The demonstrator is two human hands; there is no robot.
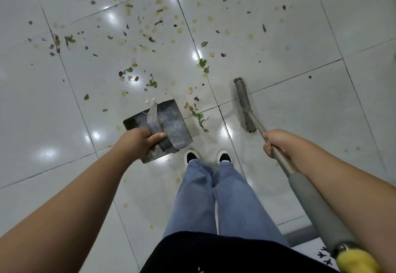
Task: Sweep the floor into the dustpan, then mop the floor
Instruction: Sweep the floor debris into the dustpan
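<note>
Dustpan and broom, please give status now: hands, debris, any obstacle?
Left hand grips dustpan; right hand grips broom handle. Debris scattered across floor, unswept. Nothing blocking.

The dustpan (169, 122) sits on the tiled floor (300, 36) just ahead and left of the person's shoes (206, 156), with the left hand (139, 142) on its near edge. The broom head (244, 104) lies on the floor to the dustpan's right, its handle (310, 191) running back through the right hand (276, 143). Scraps (150, 34) lie scattered beyond both, some between them and a few beside the legs.
</note>
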